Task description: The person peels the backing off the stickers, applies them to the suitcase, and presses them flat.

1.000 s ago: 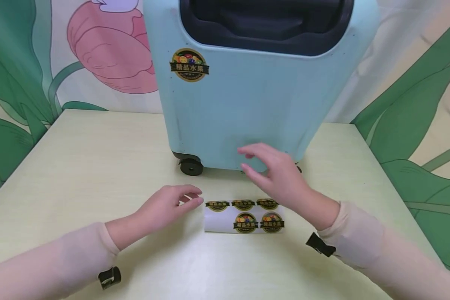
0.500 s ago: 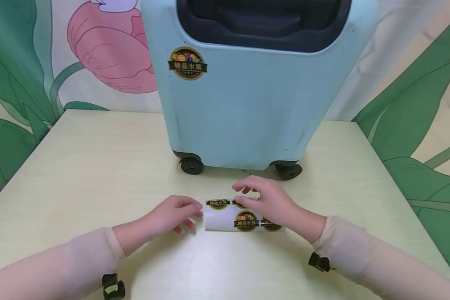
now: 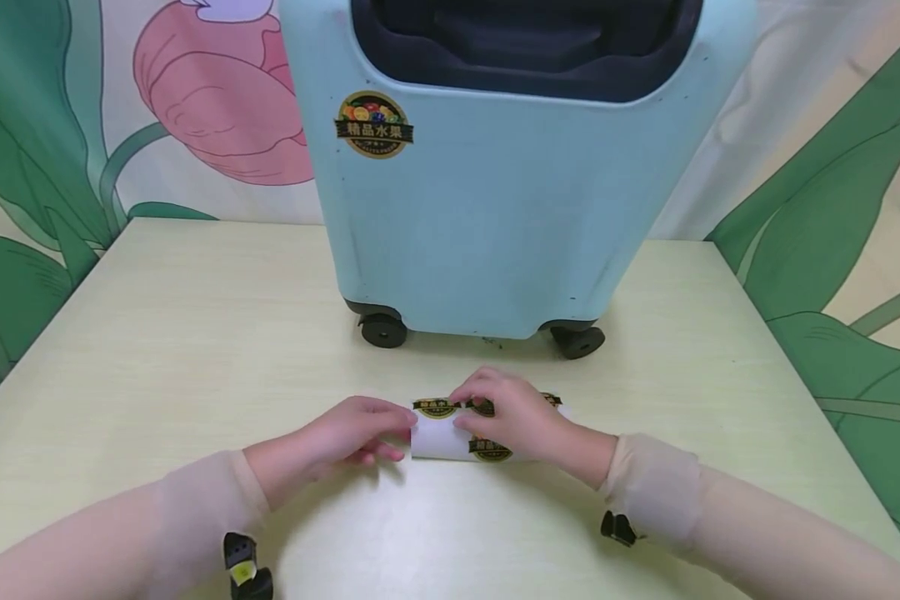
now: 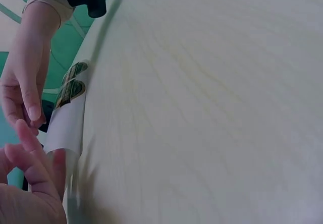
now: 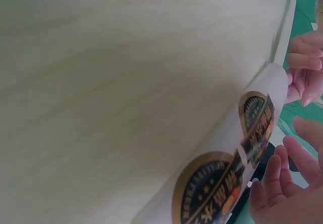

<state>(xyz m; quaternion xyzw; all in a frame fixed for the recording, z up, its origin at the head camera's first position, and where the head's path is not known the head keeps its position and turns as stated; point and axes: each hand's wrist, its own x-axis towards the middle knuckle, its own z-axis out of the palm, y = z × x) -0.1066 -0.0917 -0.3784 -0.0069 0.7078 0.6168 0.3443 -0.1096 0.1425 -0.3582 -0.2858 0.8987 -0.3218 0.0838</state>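
A white roll of round black-and-gold fruit stickers (image 3: 438, 437) lies crosswise on the table, with one bare backing spot at its front left. My left hand (image 3: 356, 429) holds the roll's left end, thumb at the edge and a finger at the tube's opening in the left wrist view. Over the roll's middle is my right hand (image 3: 521, 417), its thumb and forefinger spread apart near the upper row of stickers; it hides much of the roll's right half. Behind stands a light blue suitcase (image 3: 480, 217) bearing one matching sticker (image 3: 375, 125) at its upper left.
The suitcase rests on black wheels (image 3: 383, 331) on the pale wooden table (image 3: 195, 333). A cloth backdrop (image 3: 225, 108) with a pink flower and green leaves hangs behind the table. Black bands are strapped to both sleeves.
My right hand has come down and left from before the suitcase onto the roll. My left hand has moved slightly right and now reaches the roll's end.
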